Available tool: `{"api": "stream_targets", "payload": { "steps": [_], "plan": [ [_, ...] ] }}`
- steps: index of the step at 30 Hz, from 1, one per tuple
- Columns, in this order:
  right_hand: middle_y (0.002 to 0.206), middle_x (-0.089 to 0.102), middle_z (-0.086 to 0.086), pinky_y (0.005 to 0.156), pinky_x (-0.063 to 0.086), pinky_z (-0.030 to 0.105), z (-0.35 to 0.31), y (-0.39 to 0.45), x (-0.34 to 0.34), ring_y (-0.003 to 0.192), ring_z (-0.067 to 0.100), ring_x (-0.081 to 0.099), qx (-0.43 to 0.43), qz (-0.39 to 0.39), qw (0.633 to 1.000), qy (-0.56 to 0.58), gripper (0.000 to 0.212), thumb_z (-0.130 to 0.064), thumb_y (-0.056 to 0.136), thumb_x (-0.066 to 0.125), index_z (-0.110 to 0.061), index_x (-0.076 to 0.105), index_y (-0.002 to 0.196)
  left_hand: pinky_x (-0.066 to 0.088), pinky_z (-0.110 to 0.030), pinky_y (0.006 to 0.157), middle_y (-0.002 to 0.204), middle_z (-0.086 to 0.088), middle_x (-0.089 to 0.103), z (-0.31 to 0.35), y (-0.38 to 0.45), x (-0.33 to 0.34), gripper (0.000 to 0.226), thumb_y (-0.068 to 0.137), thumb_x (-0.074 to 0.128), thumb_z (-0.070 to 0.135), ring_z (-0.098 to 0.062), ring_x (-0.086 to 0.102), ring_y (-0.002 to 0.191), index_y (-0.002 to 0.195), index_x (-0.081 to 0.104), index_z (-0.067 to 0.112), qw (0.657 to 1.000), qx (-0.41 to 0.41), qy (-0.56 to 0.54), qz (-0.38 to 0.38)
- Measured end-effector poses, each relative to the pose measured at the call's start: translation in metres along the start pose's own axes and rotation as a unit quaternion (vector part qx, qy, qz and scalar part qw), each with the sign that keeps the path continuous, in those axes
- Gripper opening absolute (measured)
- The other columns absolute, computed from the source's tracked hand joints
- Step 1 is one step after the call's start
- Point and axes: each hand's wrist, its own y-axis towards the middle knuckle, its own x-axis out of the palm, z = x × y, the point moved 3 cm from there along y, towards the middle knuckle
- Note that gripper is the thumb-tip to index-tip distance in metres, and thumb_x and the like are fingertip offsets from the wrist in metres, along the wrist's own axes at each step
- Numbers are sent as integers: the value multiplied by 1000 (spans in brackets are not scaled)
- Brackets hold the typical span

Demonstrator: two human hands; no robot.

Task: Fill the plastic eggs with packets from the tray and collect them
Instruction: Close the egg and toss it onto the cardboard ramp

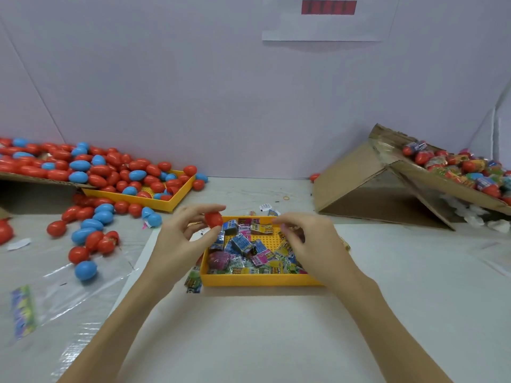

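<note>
- Left hand point(179, 239) pinches a smooth red egg point(213, 219) over the tray point(260, 280).
- Right hand point(309, 241), fingers curled over crinkly packets point(243, 244); grasp unclear.

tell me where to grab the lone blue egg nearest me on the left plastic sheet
Grip the blue egg across its narrow middle, coming from above: it lies on its side, clear of the red eggs, so both flanks are open.
</note>
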Motion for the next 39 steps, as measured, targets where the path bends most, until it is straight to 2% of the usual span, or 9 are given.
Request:
{"api": "stream_targets", "payload": {
  "steps": [5,10,12,15,21,26,28,31,39],
  "plan": [
    [113,68,-4,94,45,31,5,-4,26,111,14,54,29,-113,990,-78,31,-38,96,68,-26,73,124,59,-28,91,110,11,74,7,-5,4,31,82,80,29,-13,69,103,113,75,35,1000,10,5,-19],
    [102,59,-10,80,39,27,6,6,33,100,13,50,38,-168,980,-96,42,-53,84,77,-33,73,121,59,-31,93,123,11,71,8,-7,14,36,99,65,10,-10,67,114,128,64,33,999,16,20,-44],
    [96,61,-13,75,42,23,5,8,33,89,7,54,43,-176,981,-75,31,-49,82,81,-31,75,107,58,-32,96,124,9,71,9,-9,16,36,100,63,7,-10,67,115,127,63,31,999,9,-5,-53],
    [84,63,-15,67,41,15,5,6,32,79,1,56,53,-171,983,-41,17,-38,85,82,-31,67,86,58,-31,95,123,7,69,10,-10,18,35,98,66,11,-13,67,115,125,67,34,997,4,-24,-66],
    [85,67,-10,68,42,14,3,-3,22,79,4,60,35,-91,994,54,7,-21,92,76,-21,69,90,58,-20,87,115,7,69,10,-12,22,36,84,76,29,-7,68,108,119,71,33,998,-5,-6,-62],
    [90,74,-10,68,51,19,-4,-8,18,88,5,68,13,-67,988,141,9,-16,98,68,-21,75,98,49,-14,76,90,8,66,18,-18,28,22,106,49,14,-7,64,84,102,68,25,996,21,2,-90],
    [91,74,-12,70,54,26,-8,-9,19,90,5,68,0,-62,986,154,10,-16,98,68,-22,75,100,41,-15,67,78,11,57,21,-22,32,20,101,51,29,-7,53,73,86,63,26,997,39,25,-67],
    [92,72,-17,71,55,25,-15,-13,21,91,4,67,-20,-57,987,152,13,-17,97,69,-28,74,101,41,-18,61,75,11,56,28,-27,35,24,90,73,50,-14,53,70,87,64,28,987,106,120,-18],
    [90,71,-16,71,52,17,-12,-13,21,87,4,66,-7,-36,987,155,14,-23,99,67,-23,79,107,41,-7,64,79,31,62,25,-24,34,8,87,81,24,1,59,73,88,73,28,988,104,113,-22]
  ]
}}
